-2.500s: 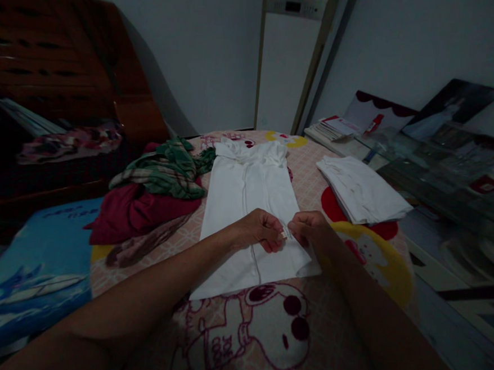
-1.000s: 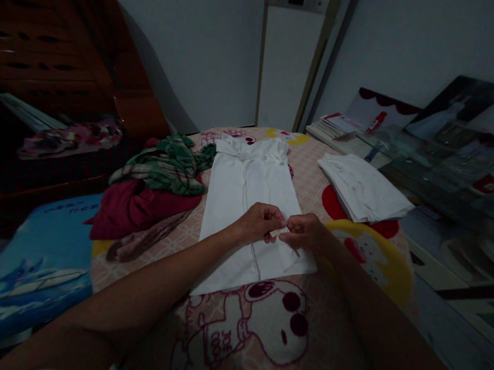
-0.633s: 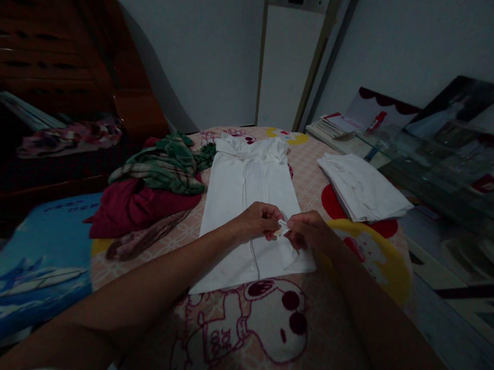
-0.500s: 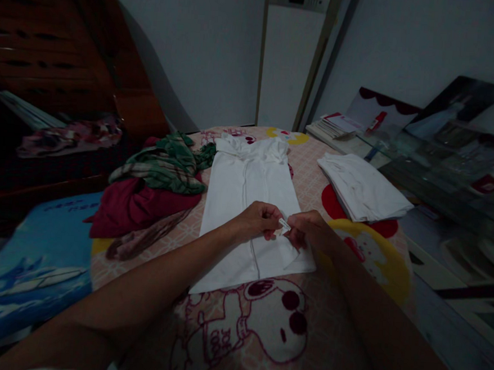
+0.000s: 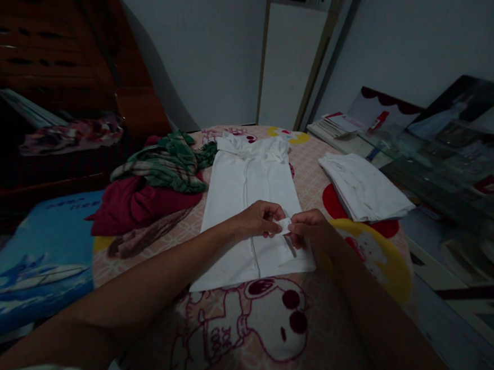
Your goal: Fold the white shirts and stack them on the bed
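The left hand (image 5: 258,218) and right hand (image 5: 315,229) meet over the near half of a white garment (image 5: 253,185), with a small white label (image 5: 284,225) between them. The fingers of the left hand are pinched on the label's left edge, thumb toward the wearer; those of the right hand grip its opposite edge, so the label sits right in the narrow gap between the two sets of fingertips. Marks on it are too small to read. The garment lies lengthwise on the cloth-covered desk (image 5: 311,175), its far end bunched, its body spread fairly flat, and a bit of fabric stands up just below the right hand's fingers. Left of the garment, a green plaid cloth (image 5: 168,162) is heaped on a maroon cloth (image 5: 139,205). To the right, well apart from the fingers, lies a folded white pile (image 5: 365,187).
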A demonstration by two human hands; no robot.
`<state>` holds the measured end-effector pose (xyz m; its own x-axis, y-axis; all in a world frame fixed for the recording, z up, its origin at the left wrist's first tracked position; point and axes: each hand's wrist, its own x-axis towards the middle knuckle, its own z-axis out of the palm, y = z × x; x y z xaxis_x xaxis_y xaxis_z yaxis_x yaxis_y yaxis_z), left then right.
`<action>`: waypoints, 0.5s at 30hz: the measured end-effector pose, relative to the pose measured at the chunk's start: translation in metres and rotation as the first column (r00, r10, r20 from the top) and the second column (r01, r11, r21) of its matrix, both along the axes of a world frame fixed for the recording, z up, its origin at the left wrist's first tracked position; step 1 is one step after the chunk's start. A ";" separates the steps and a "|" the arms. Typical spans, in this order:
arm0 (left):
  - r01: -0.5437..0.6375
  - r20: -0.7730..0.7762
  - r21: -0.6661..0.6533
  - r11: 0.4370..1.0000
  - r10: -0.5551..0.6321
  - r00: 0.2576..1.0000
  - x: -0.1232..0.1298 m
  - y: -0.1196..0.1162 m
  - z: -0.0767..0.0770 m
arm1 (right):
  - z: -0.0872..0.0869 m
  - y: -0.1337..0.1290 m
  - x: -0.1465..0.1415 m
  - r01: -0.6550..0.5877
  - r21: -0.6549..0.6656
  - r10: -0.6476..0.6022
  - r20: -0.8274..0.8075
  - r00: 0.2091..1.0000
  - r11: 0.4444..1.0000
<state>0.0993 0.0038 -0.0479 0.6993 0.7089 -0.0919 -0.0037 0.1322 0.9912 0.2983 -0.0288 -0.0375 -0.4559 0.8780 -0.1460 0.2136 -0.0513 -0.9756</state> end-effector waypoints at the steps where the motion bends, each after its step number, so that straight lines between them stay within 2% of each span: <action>1: 0.010 0.002 0.001 1.000 -0.010 1.000 0.000 0.000 0.001 | 0.000 0.000 0.001 -0.010 -0.011 0.009 -0.016 1.000 1.000; 12: 0.008 0.035 -0.012 1.000 -0.007 0.999 -0.003 0.001 0.001 | 0.002 0.000 0.003 -0.061 -0.063 0.058 -0.051 0.997 0.996; 15: -0.003 0.016 -0.004 1.000 0.003 1.000 -0.004 0.001 0.002 | 0.002 0.000 0.003 -0.039 -0.070 0.034 -0.069 0.997 0.997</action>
